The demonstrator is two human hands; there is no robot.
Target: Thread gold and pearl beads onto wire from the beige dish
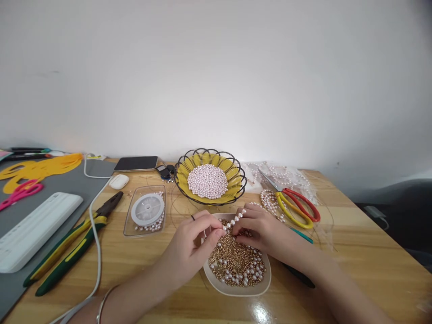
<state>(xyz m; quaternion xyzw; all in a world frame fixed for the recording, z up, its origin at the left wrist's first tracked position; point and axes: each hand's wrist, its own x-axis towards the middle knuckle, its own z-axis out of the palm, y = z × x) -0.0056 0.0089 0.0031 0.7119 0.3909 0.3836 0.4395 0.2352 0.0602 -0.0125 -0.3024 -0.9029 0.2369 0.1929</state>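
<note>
Below the frame's centre, the left hand [193, 240] and right hand [259, 227] pinch a short strand of pearls [235, 221] over a white dish [236, 288] of gold beads.

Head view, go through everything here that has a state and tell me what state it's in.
Left hand: pinching bead strand.
Right hand: pinching strand.
Dish: holds gold and pearl beads.
Basket: holds pearls.
Scissors: shut.
Pliers: lying shut.
Phone: screen dark.

Beside the dish [216, 280], a dark tool [299, 275] lies mostly hidden under the right forearm (its teal end [303, 236] shows); the thread is too fine to trace.
</note>
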